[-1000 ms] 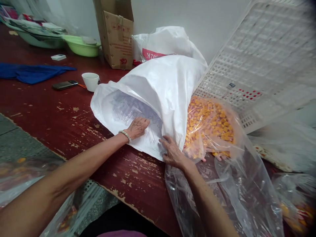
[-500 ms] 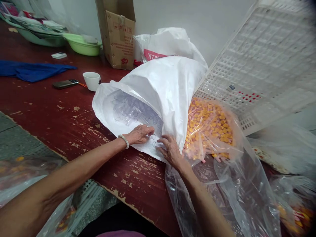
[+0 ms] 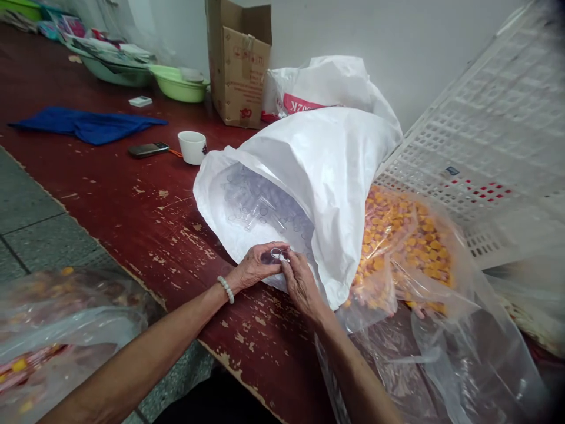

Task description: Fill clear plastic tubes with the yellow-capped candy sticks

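Observation:
A white woven sack lies on its side with its mouth towards me, and many clear plastic tubes lie inside it. At the sack's lower lip, my left hand is closed around a clear plastic tube, whose round rim shows between the fingers. My right hand meets it from the right, thumb and fingers pinched at the tube's end. Something small and whitish shows at those fingertips, too small to name.
A transparent bag of orange-and-pink pieces lies right of the sack, beneath a tilted white plastic crate. Behind stand a white cup, a phone, a blue cloth, a cardboard box and a green basin.
My hands have come together at the sack's lip, and my left hand now holds a clear tube. The right fingers have closed from a spread pose. The view has shifted left.

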The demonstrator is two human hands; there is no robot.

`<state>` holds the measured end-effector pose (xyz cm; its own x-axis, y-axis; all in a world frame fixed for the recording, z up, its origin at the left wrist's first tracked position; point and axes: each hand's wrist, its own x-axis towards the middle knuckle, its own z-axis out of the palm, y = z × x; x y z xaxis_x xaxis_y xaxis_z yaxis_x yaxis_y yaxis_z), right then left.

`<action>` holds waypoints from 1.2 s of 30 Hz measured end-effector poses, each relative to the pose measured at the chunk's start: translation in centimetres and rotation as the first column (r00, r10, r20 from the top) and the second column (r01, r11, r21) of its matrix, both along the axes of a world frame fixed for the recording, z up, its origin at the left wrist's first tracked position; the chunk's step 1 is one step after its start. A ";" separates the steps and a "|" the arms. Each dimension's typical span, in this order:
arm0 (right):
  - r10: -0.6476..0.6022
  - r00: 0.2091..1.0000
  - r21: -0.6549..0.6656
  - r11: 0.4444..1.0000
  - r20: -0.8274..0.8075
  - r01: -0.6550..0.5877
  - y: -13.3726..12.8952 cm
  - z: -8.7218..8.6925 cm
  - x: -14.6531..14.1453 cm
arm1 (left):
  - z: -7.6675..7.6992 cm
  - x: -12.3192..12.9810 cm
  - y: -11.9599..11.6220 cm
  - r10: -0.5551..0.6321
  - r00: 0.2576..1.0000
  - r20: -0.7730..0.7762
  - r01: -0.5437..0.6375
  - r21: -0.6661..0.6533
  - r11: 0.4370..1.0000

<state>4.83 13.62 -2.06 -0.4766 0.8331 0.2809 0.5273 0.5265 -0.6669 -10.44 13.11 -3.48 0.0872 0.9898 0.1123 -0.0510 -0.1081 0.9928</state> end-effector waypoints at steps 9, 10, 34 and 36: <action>-0.121 0.993 0.038 0.992 0.012 0.120 7.6 0.1 -2.2 | 0.2 -1.6 0.5 0.331 0.902 0.279 -0.291 -0.174 0.941; -0.201 0.979 0.059 0.978 0.033 0.199 8.6 -0.4 -2.8 | 0.3 -1.9 0.5 0.340 0.899 0.276 -0.296 -0.189 0.936; -0.086 0.985 -0.036 0.996 -0.148 0.082 -1.0 1.5 1.3 | 0.9 1.8 -2.5 -0.165 0.972 0.169 0.170 -0.017 0.985; -0.123 0.978 -0.023 0.992 -0.168 0.121 -1.7 1.1 1.8 | 0.8 2.7 -2.8 -0.095 0.994 0.061 0.093 0.033 0.995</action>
